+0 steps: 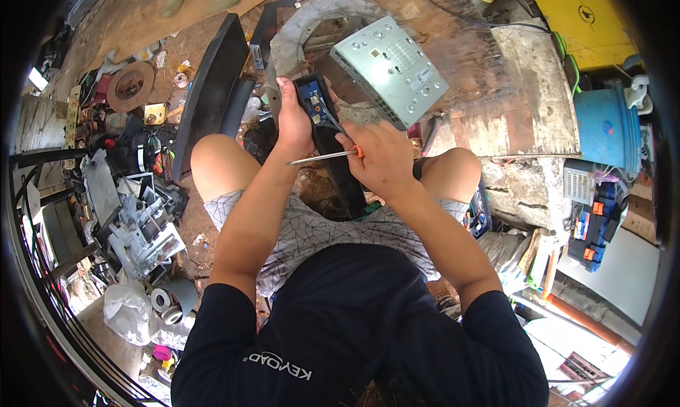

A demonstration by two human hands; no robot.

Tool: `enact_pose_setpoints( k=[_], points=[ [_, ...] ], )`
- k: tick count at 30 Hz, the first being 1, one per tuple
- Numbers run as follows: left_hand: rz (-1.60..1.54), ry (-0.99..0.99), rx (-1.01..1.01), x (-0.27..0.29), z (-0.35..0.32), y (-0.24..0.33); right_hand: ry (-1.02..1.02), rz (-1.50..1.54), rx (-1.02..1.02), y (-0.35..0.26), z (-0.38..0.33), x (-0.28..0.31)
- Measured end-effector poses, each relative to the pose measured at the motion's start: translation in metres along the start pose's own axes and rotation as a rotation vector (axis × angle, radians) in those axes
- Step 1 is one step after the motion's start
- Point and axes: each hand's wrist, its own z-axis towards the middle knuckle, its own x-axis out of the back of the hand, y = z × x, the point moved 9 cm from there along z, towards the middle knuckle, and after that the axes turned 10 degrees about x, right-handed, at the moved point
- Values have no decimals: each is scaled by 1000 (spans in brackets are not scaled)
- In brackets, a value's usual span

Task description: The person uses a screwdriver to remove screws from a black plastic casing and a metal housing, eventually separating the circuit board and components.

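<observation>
My left hand (292, 121) grips the upper part of a long black panel (340, 177) that stands between my knees, with a blue circuit board (314, 102) showing at its top. My right hand (382, 155) is closed on a screwdriver (322, 157) with an orange collar; its metal shaft points left, across the panel toward my left wrist. Just beyond the panel lies a grey metal box (389, 68) with round holes and a perforated patch.
A long black plastic trim (210, 88) lies on the dirt to the left. Scrap parts, a rusty disc (129, 85) and tape rolls (166, 304) crowd the left side. A blue bucket (602, 127), a yellow board (588, 17) and a tool case (591, 226) stand at the right.
</observation>
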Motion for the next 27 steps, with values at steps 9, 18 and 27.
enact_pose_setpoints(
  k=[9,18,27],
  points=[
    [-56,-37,9,-4,-5,5,26,68,40,-13,12,10],
    [8,-110,15,-9,-6,1,-58,82,3,-22,6,12],
    [180,47,-1,7,-1,-5,-81,97,-19,-13,7,20]
  ],
)
